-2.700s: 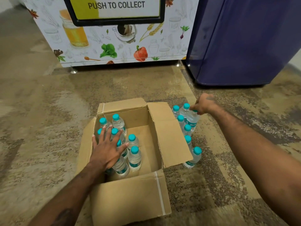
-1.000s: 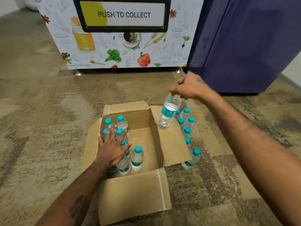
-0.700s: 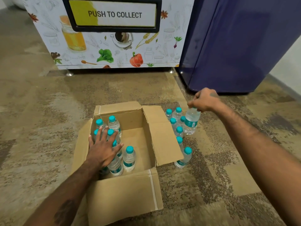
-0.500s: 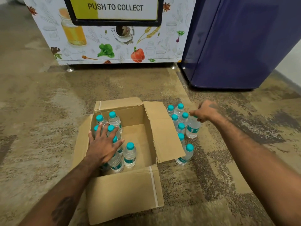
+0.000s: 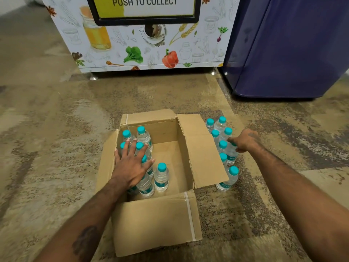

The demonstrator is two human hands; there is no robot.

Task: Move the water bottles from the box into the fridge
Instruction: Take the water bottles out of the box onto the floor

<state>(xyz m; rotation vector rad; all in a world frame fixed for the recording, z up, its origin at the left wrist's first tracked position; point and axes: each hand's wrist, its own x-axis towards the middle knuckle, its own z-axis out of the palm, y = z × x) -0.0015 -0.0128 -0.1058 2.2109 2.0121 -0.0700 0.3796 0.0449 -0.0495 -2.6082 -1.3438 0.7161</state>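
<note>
An open cardboard box [image 5: 156, 222] sits on the floor and holds several clear water bottles with teal caps [image 5: 161, 176] along its left side. My left hand [image 5: 131, 168] lies flat with spread fingers on top of those bottles. Right of the box, several more bottles [image 5: 221, 123] stand on the floor in a cluster. My right hand [image 5: 244, 141] grips the top of one bottle [image 5: 232, 156] standing in that cluster. The dark blue fridge [image 5: 290, 48] stands at the upper right, its door closed.
A vending cabinet [image 5: 151, 44] printed with vegetables and a "PUSH TO COLLECT" flap stands behind the box, left of the fridge. The box's right flap [image 5: 202, 150] leans out between box and floor bottles. Mottled floor lies all around.
My right hand carried a bottle from above the box over to the right and set it down among the floor bottles. My left hand stayed flat on the bottles in the box.
</note>
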